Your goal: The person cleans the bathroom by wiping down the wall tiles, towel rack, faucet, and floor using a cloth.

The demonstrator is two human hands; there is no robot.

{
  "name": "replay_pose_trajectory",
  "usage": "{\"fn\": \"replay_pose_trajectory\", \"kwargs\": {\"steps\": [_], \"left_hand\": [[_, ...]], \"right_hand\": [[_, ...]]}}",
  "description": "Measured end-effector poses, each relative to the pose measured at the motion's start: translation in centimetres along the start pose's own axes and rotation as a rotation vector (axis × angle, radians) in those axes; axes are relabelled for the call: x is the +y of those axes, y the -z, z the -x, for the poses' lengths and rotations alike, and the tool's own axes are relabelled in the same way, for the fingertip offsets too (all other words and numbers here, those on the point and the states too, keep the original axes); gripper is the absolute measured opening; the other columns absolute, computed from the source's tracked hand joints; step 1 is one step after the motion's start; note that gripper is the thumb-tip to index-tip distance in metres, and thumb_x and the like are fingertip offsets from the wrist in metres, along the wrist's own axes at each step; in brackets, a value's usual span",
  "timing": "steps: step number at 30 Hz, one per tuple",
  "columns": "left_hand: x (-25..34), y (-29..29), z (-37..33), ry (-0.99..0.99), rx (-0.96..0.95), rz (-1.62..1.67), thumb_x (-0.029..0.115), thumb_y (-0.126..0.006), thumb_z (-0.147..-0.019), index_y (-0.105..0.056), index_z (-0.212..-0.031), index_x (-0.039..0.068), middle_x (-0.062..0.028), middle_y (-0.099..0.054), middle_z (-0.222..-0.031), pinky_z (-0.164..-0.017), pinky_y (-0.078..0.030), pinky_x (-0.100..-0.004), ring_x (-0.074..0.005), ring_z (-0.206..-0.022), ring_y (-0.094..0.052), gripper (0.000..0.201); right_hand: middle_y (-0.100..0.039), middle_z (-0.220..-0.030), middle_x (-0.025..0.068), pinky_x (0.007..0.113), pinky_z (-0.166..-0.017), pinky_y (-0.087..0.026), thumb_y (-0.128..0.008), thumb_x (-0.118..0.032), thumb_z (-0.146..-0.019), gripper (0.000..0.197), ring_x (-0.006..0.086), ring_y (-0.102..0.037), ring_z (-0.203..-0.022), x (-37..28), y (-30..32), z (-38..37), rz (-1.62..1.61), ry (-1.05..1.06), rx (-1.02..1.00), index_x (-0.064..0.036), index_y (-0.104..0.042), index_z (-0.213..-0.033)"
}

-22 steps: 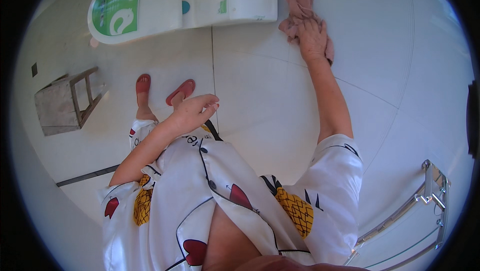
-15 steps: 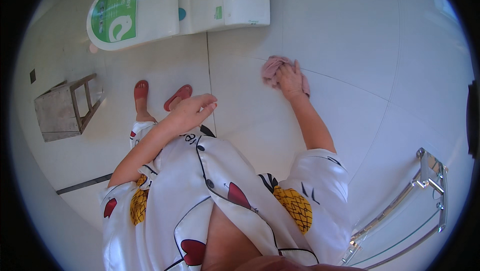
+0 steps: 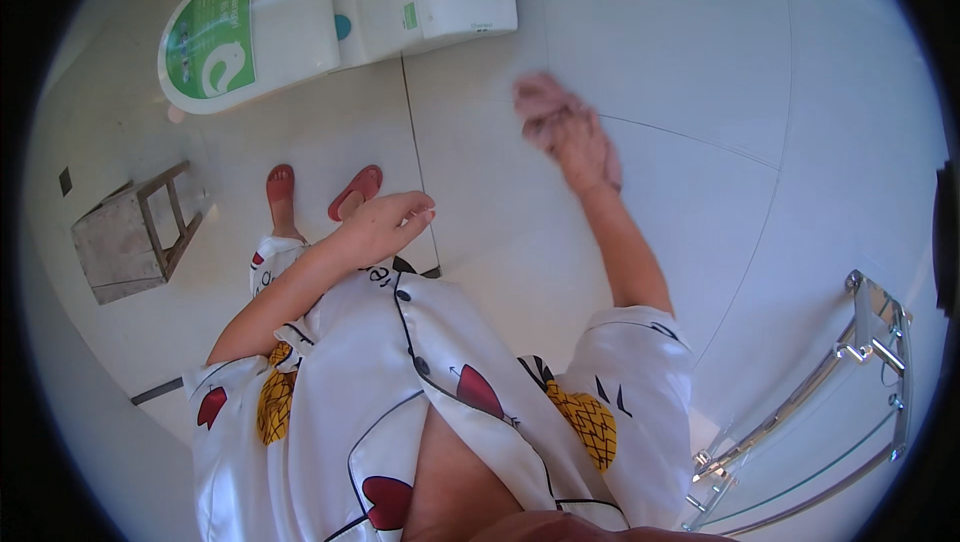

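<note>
My right hand (image 3: 585,147) reaches up and away, pressing a crumpled pink cloth (image 3: 540,94) against the white tiled wall (image 3: 670,52). Part of the cloth lies under the palm, and its edges stick out past my fingers on both sides. Motion blurs the hand and cloth a little. My left hand (image 3: 388,220) hangs in front of my body at waist height, relaxed and open, with the thumb apart from the loosely bent fingers. Nothing is in it.
A white toilet (image 3: 300,42) with a green label on its lid stands at the upper left. Left of my red slippers (image 3: 358,190) is a wooden stool (image 3: 125,242). A chrome rack with a glass shelf (image 3: 815,472) juts out at the lower right.
My right hand and the cloth have shifted slightly up and left along the wall, and the cloth has bunched differently. The left hand stays nearly in place. The view has tilted a little.
</note>
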State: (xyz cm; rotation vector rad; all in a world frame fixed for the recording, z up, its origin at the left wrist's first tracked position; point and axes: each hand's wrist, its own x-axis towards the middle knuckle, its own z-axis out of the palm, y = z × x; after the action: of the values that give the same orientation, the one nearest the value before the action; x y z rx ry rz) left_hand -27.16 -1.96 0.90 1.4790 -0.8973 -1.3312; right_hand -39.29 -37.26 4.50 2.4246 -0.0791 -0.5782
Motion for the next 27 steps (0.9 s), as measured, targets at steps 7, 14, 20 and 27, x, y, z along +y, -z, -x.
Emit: {"fn": "replay_pose_trajectory", "kwargs": {"steps": [7, 14, 20, 27], "left_hand": [[1.7, 1.3, 0.5, -0.022, 0.018, 0.012, 0.032, -0.046, -0.092, -0.057, -0.110, 0.001, -0.0178, -0.064, -0.099, -0.080, -0.047, -0.0373, -0.0299, -0.091, -0.062, 0.037], [3.6, 2.1, 0.1, -0.089, 0.016, -0.034, 0.031, -0.046, -0.093, -0.056, -0.112, 0.001, -0.0168, -0.063, -0.095, -0.078, -0.047, -0.0357, -0.0281, -0.085, -0.061, 0.038], [2.1, 3.7, 3.0, -0.056, -0.015, -0.046, 0.030, -0.046, -0.093, -0.055, -0.113, 0.001, -0.0149, -0.063, -0.092, -0.076, -0.047, -0.0335, -0.0239, -0.081, -0.060, 0.037], [1.2, 6.0, 5.4, 0.001, -0.091, -0.147, 0.028, -0.048, -0.093, -0.057, -0.109, 0.000, -0.0183, -0.063, -0.099, -0.081, -0.047, -0.0367, -0.0290, -0.093, -0.060, 0.034]], "right_hand": [[-0.043, -0.135, 0.0040, 0.048, -0.112, -0.016, -0.044, -0.018, -0.087, 0.043, 0.0186, -0.030, -0.132, 2.1, 6.2, 3.3, 0.029, -0.165, -0.387, -0.0118, -0.045, -0.130], [-0.051, -0.127, 0.0047, 0.046, -0.106, -0.025, -0.048, -0.021, -0.087, 0.033, 0.0237, -0.040, -0.125, 14.5, 18.7, -0.3, 0.251, -0.486, 0.564, -0.0159, -0.052, -0.119], [-0.059, -0.113, 0.0094, 0.043, -0.103, -0.032, -0.049, -0.019, -0.084, 0.027, 0.0249, -0.050, -0.111, 4.5, 5.3, 2.3, 0.174, -0.139, 0.142, -0.0096, -0.060, -0.107], [-0.056, -0.101, 0.0113, 0.049, -0.090, -0.037, -0.059, -0.015, -0.075, 0.030, 0.0287, -0.051, -0.103, -11.1, 0.9, 16.4, -0.543, -0.524, 0.112, -0.0068, -0.057, -0.104]]}}
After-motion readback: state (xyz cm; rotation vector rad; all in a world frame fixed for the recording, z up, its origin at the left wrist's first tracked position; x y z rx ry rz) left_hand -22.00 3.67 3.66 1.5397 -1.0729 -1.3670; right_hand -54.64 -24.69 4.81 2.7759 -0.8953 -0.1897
